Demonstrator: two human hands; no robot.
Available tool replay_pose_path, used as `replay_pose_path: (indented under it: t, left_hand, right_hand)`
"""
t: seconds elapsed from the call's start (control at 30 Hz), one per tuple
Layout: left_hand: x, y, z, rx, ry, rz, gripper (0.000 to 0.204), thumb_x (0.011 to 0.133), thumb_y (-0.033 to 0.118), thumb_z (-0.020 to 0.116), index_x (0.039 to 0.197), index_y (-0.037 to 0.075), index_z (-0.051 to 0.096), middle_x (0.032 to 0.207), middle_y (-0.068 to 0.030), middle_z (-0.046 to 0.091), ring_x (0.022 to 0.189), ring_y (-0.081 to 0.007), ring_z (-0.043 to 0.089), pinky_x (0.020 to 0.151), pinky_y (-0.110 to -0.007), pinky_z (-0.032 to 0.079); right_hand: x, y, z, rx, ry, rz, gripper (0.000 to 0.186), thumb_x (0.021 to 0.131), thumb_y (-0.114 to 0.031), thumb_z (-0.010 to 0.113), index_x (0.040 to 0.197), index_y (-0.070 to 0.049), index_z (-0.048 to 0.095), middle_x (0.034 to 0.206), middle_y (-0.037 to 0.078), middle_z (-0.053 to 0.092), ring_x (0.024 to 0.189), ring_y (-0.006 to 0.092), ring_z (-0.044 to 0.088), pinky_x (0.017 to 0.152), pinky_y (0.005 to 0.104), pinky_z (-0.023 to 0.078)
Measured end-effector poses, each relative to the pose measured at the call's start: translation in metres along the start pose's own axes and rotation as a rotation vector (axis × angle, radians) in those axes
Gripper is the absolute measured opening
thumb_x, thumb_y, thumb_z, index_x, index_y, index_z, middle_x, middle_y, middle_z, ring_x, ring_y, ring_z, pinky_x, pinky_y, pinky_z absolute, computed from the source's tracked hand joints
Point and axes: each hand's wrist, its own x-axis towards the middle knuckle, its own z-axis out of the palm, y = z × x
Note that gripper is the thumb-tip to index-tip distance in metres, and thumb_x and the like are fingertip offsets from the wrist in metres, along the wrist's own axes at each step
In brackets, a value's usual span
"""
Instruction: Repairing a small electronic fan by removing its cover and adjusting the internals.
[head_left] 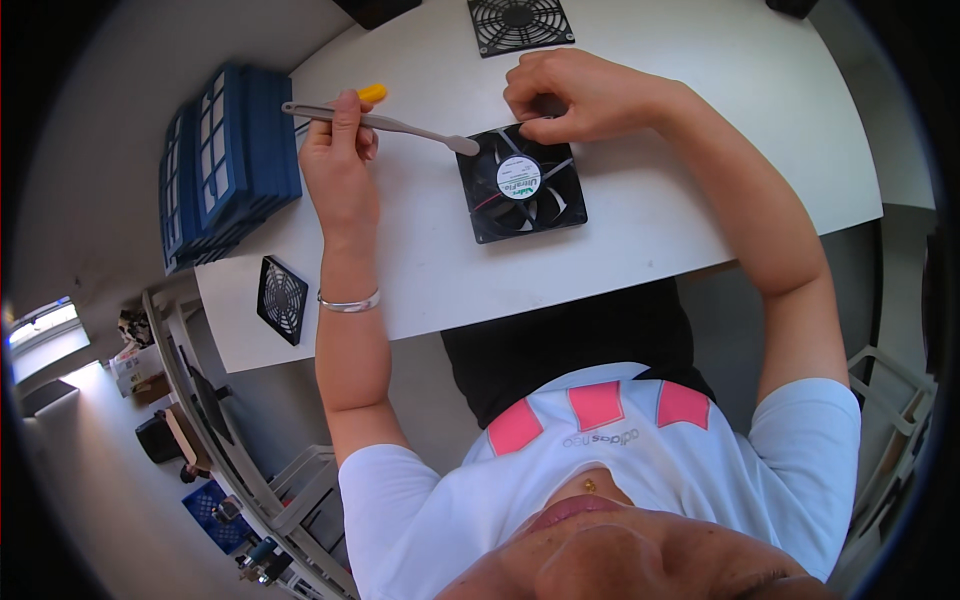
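My left hand (340, 150) is closed around the handle of a grey toothbrush (400, 126). The brush's head meets the upper left corner of a square black cooling fan (555, 205), which lies on the white table with a round white label at its hub. Bent over the fan's far edge, my right hand (570, 95) has its thumb on the frame; its other fingers curl and are partly hidden. A yellow-ended object (372, 93) shows just behind my left hand, its other part mostly covered.
Black fan grilles lie on the white table (640, 220): one grille (520, 25) at the far edge, a smaller grille (282, 300) at the near left. Blue bins (225, 160) stand beside the table's left edge. A dark object (378, 10) sits at the back.
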Motion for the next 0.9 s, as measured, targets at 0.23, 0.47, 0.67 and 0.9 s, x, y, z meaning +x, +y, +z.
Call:
replay_pose_path:
  t: [0.23, 0.47, 0.67, 0.9]
  left_hand:
    - [0.007, -0.001, -0.008, 0.002, 0.104, 0.015, 0.025, 0.1, 0.024, 0.059, 0.087, 0.003, 0.061, 0.066, 0.0019, 0.047, 0.058, -0.0061, 0.04, 0.054, -0.021, 0.033]
    - [0.011, -0.005, -0.011, -0.1, 0.073, -0.105, 0.027, 0.098, 0.026, 0.063, 0.083, 0.004, 0.059, 0.066, -0.0003, 0.05, 0.057, -0.0078, 0.043, 0.053, -0.02, 0.034]
    - [0.014, -0.009, -0.021, -0.28, 0.08, -0.144, 0.022, 0.099, 0.022, 0.061, 0.088, 0.003, 0.06, 0.069, 0.0001, 0.05, 0.06, -0.0079, 0.043, 0.056, -0.021, 0.037]
    - [0.013, -0.008, -0.02, -0.185, 0.001, -0.082, 0.026, 0.099, 0.025, 0.062, 0.087, 0.002, 0.063, 0.068, 0.0, 0.052, 0.06, -0.0079, 0.047, 0.056, -0.021, 0.038]
  right_hand:
    - [0.0, -0.002, 0.001, -0.032, -0.014, 0.039, 0.019, 0.076, -0.019, 0.058, 0.071, -0.002, 0.05, 0.07, 0.007, 0.048, 0.078, 0.0223, 0.049, 0.066, 0.0353, 0.043]
    - [0.0, -0.001, 0.003, -0.035, 0.048, -0.023, 0.018, 0.078, -0.016, 0.058, 0.071, -0.003, 0.049, 0.07, 0.007, 0.047, 0.076, 0.0228, 0.048, 0.065, 0.0354, 0.041]
    - [0.0, -0.003, 0.001, -0.039, 0.009, 0.007, 0.02, 0.077, -0.02, 0.059, 0.073, -0.001, 0.054, 0.073, 0.008, 0.053, 0.074, 0.0237, 0.052, 0.068, 0.037, 0.044]
    - [0.001, 0.002, 0.002, -0.033, 0.017, 0.003, 0.018, 0.078, -0.016, 0.058, 0.072, -0.003, 0.048, 0.071, 0.007, 0.045, 0.076, 0.0215, 0.047, 0.065, 0.0352, 0.041]
